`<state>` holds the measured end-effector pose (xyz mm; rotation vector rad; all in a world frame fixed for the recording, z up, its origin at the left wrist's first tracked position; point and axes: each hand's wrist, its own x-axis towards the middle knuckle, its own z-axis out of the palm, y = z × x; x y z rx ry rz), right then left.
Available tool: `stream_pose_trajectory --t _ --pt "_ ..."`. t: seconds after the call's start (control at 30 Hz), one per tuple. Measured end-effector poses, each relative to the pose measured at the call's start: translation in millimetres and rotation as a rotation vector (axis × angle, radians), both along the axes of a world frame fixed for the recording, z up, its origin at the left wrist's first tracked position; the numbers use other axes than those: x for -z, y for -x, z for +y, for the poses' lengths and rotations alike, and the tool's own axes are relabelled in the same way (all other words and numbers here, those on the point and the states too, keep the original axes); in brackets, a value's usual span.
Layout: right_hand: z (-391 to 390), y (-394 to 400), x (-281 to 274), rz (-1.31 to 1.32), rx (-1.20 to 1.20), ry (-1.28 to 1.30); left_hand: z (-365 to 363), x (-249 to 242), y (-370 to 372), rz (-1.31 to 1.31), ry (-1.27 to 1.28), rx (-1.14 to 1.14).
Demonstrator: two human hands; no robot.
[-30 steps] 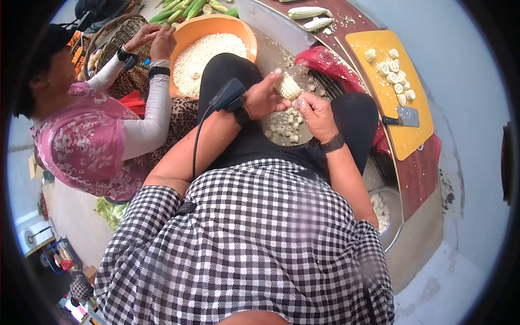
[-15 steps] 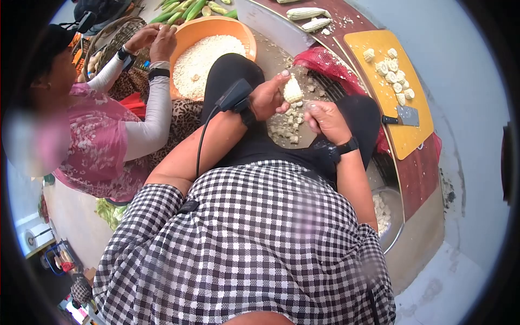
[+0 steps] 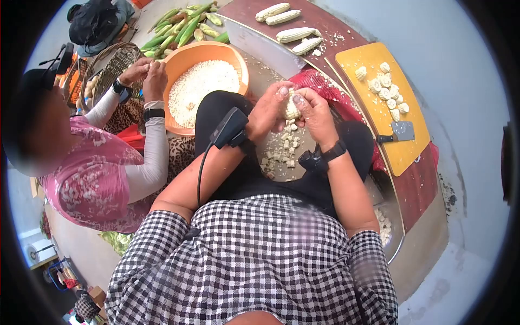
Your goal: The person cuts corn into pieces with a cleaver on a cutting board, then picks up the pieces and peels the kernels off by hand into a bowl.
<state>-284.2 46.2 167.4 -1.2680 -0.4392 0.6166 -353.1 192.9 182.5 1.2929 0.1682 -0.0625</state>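
A short piece of white corn cob [image 3: 292, 111] is between my two hands, above my knees. My left hand [image 3: 267, 111] curls around it from the left, with the thumb along its upper side. From the other side my right hand [image 3: 317, 116] presses its thumb and fingers against the cob, partly covering it. Beneath my hands, cut cob chunks [image 3: 290, 146] and loose kernels lie low between my legs. To the right, several cut cob pieces [image 3: 385, 86] sit on a yellow cutting board [image 3: 414, 146], beside a cleaver [image 3: 402, 131].
An orange basin [image 3: 245, 67] of corn kernels [image 3: 203, 81] stands ahead left, with unhusked corn [image 3: 187, 30] behind it. At left sits a co-worker [image 3: 92, 162], both hands raised. Husked cobs [image 3: 295, 34] lie on the red-brown board [image 3: 346, 24]. Red mesh [image 3: 325, 86] hangs below its edge.
My right hand has moved up and left onto the cob piece, where it was apart before. The view has shifted, showing more of the unhusked corn and the husked cobs.
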Motion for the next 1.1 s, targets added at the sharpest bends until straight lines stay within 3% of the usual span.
stream_pose_trajectory --t 0.1,0.13,0.27,0.37,0.47,0.77,1.1 --pt "-0.7 -4.8 30.2 0.244 0.037 -0.105 4.3 23.2 -1.8 0.078 -0.069 0.015" --pt "1.0 -6.3 35.0 0.226 0.029 -0.078 8.5 29.5 -0.5 0.044 -0.034 0.077" --pt "4.9 -11.4 34.5 0.256 0.06 -0.055 5.3 32.0 -11.2 -0.261 -0.329 0.003" --pt "7.0 -16.0 35.7 0.302 0.087 -0.087 7.3 23.7 -18.3 -0.241 -0.628 -0.004" --pt "9.0 -18.4 25.6 0.428 0.092 -0.166 7.3 28.7 -22.6 -0.264 -0.617 -0.031" --pt "10.6 -24.3 26.7 0.189 0.08 -0.095 3.7 33.1 -25.9 -0.299 -0.642 -0.126" --pt "15.7 -26.2 26.7 -0.277 0.159 0.155 1.8 34.9 -24.7 -0.244 -0.696 -0.162"
